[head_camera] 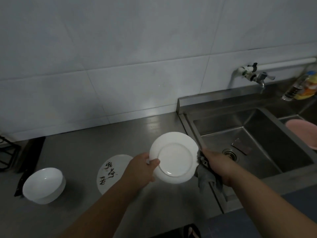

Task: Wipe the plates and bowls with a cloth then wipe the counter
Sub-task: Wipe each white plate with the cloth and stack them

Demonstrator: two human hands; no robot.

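Observation:
My left hand (142, 169) grips the left rim of a white plate (175, 158), held up above the counter with its underside towards me. My right hand (217, 163) holds a grey cloth (205, 177) against the plate's right edge; its fingers are hidden behind the plate. A second plate with black calligraphy (109, 170) lies flat on the steel counter (103, 143), partly under my left arm. Stacked white bowls (43, 184) stand at the counter's left.
A steel sink (248, 143) with a drain lies to the right, under a wall tap (259, 78). A pink basin (303, 131) sits at far right, bottles (301, 88) behind it. A dark knife (20, 182) lies beside the bowls, a stove grate (6, 152) at left.

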